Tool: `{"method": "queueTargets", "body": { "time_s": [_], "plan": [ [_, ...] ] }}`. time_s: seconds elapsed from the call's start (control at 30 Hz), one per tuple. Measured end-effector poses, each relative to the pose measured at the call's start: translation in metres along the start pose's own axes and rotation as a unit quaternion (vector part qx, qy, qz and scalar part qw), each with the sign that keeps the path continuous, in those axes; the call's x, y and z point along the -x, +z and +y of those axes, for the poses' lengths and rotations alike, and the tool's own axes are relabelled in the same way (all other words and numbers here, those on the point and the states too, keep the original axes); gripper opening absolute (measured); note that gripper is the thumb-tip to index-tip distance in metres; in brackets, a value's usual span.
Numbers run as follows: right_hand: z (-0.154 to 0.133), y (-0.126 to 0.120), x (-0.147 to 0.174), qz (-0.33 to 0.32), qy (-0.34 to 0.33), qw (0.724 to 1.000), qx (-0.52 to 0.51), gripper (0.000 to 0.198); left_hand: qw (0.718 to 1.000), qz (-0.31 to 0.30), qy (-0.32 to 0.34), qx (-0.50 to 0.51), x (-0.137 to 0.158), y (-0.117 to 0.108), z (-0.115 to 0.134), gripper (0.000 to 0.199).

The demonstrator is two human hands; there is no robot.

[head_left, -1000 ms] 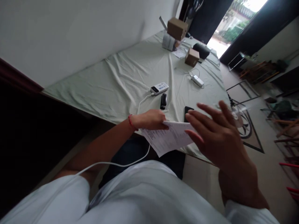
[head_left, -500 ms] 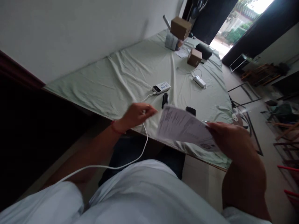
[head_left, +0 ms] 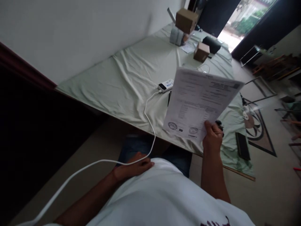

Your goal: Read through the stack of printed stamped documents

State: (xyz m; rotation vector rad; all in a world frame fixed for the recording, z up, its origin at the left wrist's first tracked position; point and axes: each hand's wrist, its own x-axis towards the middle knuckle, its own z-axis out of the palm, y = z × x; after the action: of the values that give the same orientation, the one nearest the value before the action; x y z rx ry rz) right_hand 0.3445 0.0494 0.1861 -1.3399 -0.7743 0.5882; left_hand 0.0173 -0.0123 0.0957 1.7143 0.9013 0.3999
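My right hand [head_left: 213,136] is closed on the lower right edge of a printed paper sheet [head_left: 195,103], holding it tilted up above the table. The sheet carries lines of text and round stamps along its bottom. My left hand [head_left: 138,164] rests at my lap against the white shirt, its fingers loosely bent and partly hidden. Across that hand runs a white cable [head_left: 150,121], which leads to a white power bank [head_left: 166,85] with a dark display on the table. Behind the sheet, a dark object [head_left: 169,98] shows only at its edge.
A pale green cloth [head_left: 131,84] covers the table. Cardboard boxes [head_left: 187,20] [head_left: 201,52] and a black object [head_left: 211,45] stand at the far end. A dark flat object [head_left: 243,146] lies near the right edge. A white wall [head_left: 94,28] borders the left side.
My right hand has raised the sheet and turned its printed face toward me. My left hand has dropped from above the table edge to my lap.
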Motion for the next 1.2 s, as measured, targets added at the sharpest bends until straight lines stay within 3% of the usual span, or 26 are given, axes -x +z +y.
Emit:
{"method": "queueTargets", "body": {
  "time_s": [0.1, 0.17, 0.3, 0.4, 0.47, 0.53, 0.6, 0.7, 0.9, 1.0, 1.2],
  "plan": [
    [0.009, -0.004, 0.007, 0.031, 0.028, 0.998, -0.038, 0.035, 0.994, -0.018, 0.068, 0.083, -0.026, 0.01, 0.026, 0.027],
    [0.012, -0.012, 0.008, 0.045, 0.041, 0.997, -0.055, 0.036, 0.976, -0.001, 0.097, 0.193, -0.045, 0.011, 0.042, 0.041],
    [0.015, -0.027, 0.004, 0.079, 0.019, 0.995, -0.064, 0.037, 0.882, 0.175, 0.135, 0.416, -0.081, 0.003, 0.067, 0.067],
    [0.017, -0.025, -0.003, 0.081, -0.013, 0.995, -0.06, 0.036, 0.848, 0.305, 0.179, 0.396, -0.105, -0.017, 0.076, 0.063],
    [0.017, -0.018, -0.007, 0.056, -0.026, 0.997, -0.049, 0.033, 0.857, 0.357, 0.2, 0.314, -0.12, -0.033, 0.079, 0.067],
    [0.017, -0.007, -0.01, 0.033, -0.038, 0.998, -0.024, 0.033, 0.877, 0.364, 0.205, 0.236, -0.134, -0.05, 0.08, 0.076],
    [0.019, 0.003, -0.011, 0.011, -0.048, 0.999, 0.014, 0.034, 0.894, 0.336, 0.224, 0.195, -0.147, -0.064, 0.08, 0.082],
    [0.031, 0.012, -0.013, -0.039, -0.049, 0.997, 0.044, 0.036, 0.934, 0.273, 0.19, 0.131, -0.162, -0.078, 0.077, 0.07],
    [0.06, 0.009, -0.017, -0.122, 0.011, 0.992, 0.022, 0.036, 0.959, 0.189, 0.115, 0.179, -0.175, -0.092, 0.061, 0.056],
    [0.064, 0.005, -0.022, -0.146, -0.006, 0.989, 0.012, 0.035, 0.959, 0.165, 0.097, 0.207, -0.175, -0.094, 0.058, 0.05],
    [0.063, 0.001, -0.03, -0.158, 0.022, 0.986, 0.052, 0.048, 0.977, 0.134, 0.1, 0.131, -0.169, -0.084, 0.054, 0.047]
  ]
}}
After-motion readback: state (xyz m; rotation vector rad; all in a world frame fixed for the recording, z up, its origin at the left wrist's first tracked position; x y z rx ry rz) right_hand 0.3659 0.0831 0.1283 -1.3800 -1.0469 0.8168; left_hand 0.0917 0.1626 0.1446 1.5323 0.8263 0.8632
